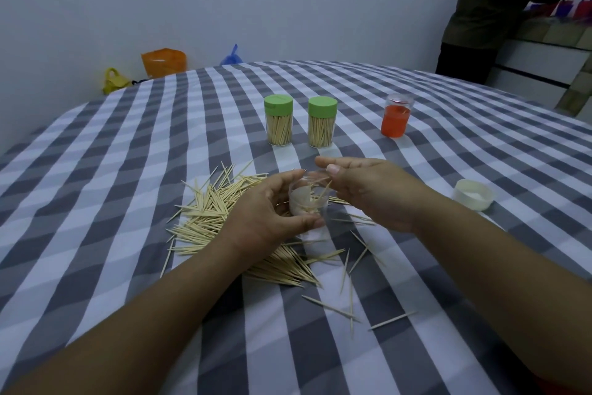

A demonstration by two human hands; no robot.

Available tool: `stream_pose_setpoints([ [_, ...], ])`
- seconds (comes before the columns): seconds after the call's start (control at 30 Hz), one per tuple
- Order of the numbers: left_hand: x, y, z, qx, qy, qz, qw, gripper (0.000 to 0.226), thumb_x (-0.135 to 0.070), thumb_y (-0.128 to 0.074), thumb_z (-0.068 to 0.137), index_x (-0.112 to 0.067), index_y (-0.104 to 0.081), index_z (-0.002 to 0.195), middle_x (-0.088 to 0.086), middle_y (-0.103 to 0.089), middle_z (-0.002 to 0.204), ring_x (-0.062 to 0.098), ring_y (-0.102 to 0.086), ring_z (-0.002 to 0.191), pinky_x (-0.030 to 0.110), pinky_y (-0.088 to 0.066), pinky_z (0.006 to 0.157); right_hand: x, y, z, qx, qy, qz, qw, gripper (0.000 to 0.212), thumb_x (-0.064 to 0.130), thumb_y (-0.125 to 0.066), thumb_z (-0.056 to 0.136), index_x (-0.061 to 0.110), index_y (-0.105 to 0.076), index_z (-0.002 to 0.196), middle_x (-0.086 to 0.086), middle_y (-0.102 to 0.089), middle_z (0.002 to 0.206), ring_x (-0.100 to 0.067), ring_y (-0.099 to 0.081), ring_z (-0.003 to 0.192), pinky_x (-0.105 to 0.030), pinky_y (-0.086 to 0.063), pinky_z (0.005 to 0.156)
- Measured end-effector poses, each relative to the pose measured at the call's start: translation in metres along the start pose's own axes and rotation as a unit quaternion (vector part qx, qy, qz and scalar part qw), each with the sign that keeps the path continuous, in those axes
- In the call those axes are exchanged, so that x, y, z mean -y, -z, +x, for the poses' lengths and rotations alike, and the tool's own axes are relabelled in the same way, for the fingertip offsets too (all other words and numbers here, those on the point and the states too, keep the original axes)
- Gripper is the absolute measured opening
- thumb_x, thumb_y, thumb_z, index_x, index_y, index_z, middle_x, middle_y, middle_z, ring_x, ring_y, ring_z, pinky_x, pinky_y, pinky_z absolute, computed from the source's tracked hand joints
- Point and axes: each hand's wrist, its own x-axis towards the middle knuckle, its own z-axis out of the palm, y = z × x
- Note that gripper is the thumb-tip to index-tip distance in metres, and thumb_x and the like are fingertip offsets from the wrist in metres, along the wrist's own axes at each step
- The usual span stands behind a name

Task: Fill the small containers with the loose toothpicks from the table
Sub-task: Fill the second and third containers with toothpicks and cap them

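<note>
Near the worktop's [416,250] middle, the left hand [266,215] is gripping a clear jar [309,202], light and slick, best held round its wall. The right hand [368,193], fingers loosely extended, is hovering at its mouth. Toothpicks [205,218], thin and brittle, are lying heaped left.

two green-lidded containers [278,119] [322,122] packed with toothpicks are counted, one orange container [396,116], and one clear container [308,202] held in two hands [268,214] [371,190]. one white lid [473,194] is seen. loose toothpicks [205,218] are too many to be counted. three bags [164,62] [112,81] [231,57] are noted behind.
</note>
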Motion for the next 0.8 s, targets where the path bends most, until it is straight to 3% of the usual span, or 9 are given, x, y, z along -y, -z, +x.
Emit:
stream_pose_setpoints([
  [0.13, 0.001, 0.000, 0.000, 0.001, 0.001, -0.004, 1.000, 0.079, -0.002, -0.081, 0.062, -0.010, -0.049, 0.133, -0.008, -0.064, 0.112, 0.002, -0.065, 0.102, 0.019, -0.052, 0.088, -0.001, 0.005, 0.001, 0.011, 0.012, 0.010, 1.000, 0.033, 0.016, -0.043, 0.099, 0.016, -0.051, 0.131, -0.002, -0.068, 0.117, -0.013, -0.059, 0.116, -0.039, -0.033, 0.112],
  [0.23, 0.000, -0.001, 0.000, 0.000, 0.001, 0.000, 1.000, 0.084, -0.010, -0.082, 0.056, -0.011, -0.048, 0.133, -0.009, -0.064, 0.112, 0.001, -0.064, 0.102, 0.017, -0.051, 0.087, 0.002, 0.010, -0.001, -0.008, 0.038, -0.062, 0.997, 0.030, 0.016, -0.043, 0.100, 0.019, -0.052, 0.128, 0.002, -0.070, 0.110, -0.010, -0.060, 0.112, -0.035, -0.038, 0.108],
  [0.3, 0.000, -0.001, 0.000, 0.000, 0.003, -0.001, 1.000, 0.082, -0.004, -0.081, 0.060, -0.011, -0.048, 0.134, -0.010, -0.063, 0.111, -0.002, -0.063, 0.103, 0.015, -0.051, 0.085, 0.005, 0.014, -0.001, -0.051, 0.045, -0.159, 0.985, 0.028, 0.017, -0.043, 0.100, 0.020, -0.054, 0.126, 0.003, -0.070, 0.109, -0.011, -0.061, 0.108, -0.031, -0.043, 0.100],
  [0.37, 0.001, 0.000, 0.000, 0.002, 0.005, 0.001, 1.000, 0.081, -0.001, -0.081, 0.062, -0.011, -0.047, 0.134, -0.010, -0.062, 0.112, -0.003, -0.063, 0.103, 0.014, -0.051, 0.086, 0.006, 0.020, 0.001, -0.068, 0.019, -0.294, 0.953, 0.030, 0.016, -0.043, 0.100, 0.018, -0.055, 0.128, -0.001, -0.065, 0.120, -0.014, -0.058, 0.111, -0.029, -0.042, 0.097],
  [0.47, 0.000, 0.000, 0.000, 0.003, 0.005, 0.004, 1.000, 0.081, 0.000, -0.081, 0.063, -0.010, -0.047, 0.135, -0.009, -0.063, 0.112, -0.003, -0.063, 0.102, 0.015, -0.051, 0.087, 0.005, 0.032, -0.001, -0.017, -0.076, -0.460, 0.885, 0.035, 0.018, -0.044, 0.100, 0.018, -0.053, 0.133, -0.002, -0.054, 0.136, -0.020, -0.051, 0.120, -0.028, -0.037, 0.097],
  [0.67, -0.001, 0.001, -0.001, 0.009, 0.003, 0.007, 1.000, 0.084, -0.013, -0.081, 0.057, -0.014, -0.047, 0.135, -0.011, -0.063, 0.112, -0.002, -0.064, 0.100, 0.016, -0.052, 0.085, 0.001, 0.040, -0.004, 0.026, -0.121, -0.547, 0.828, 0.032, 0.015, -0.042, 0.099, 0.013, -0.058, 0.126, -0.011, -0.059, 0.122, -0.025, -0.056, 0.107, -0.033, -0.046, 0.093],
  [0.73, -0.002, 0.001, -0.001, 0.010, 0.004, 0.012, 1.000, 0.090, -0.022, -0.080, 0.052, -0.014, -0.047, 0.135, -0.010, -0.063, 0.115, -0.001, -0.064, 0.102, 0.017, -0.052, 0.086, -0.002, 0.039, -0.003, 0.031, -0.103, -0.541, 0.834, 0.033, 0.013, -0.041, 0.099, 0.018, -0.060, 0.126, -0.005, -0.060, 0.122, -0.024, -0.056, 0.107, -0.032, -0.046, 0.095],
  [0.8, -0.002, 0.002, -0.001, 0.011, 0.004, 0.018, 1.000, 0.092, -0.025, -0.080, 0.050, -0.015, -0.047, 0.135, -0.008, -0.063, 0.117, -0.001, -0.064, 0.102, 0.016, -0.052, 0.085, -0.001, 0.038, -0.005, 0.039, -0.098, -0.482, 0.870, 0.033, 0.010, -0.044, 0.098, 0.025, -0.064, 0.120, 0.004, -0.061, 0.115, -0.018, -0.056, 0.105, -0.026, -0.044, 0.090],
])
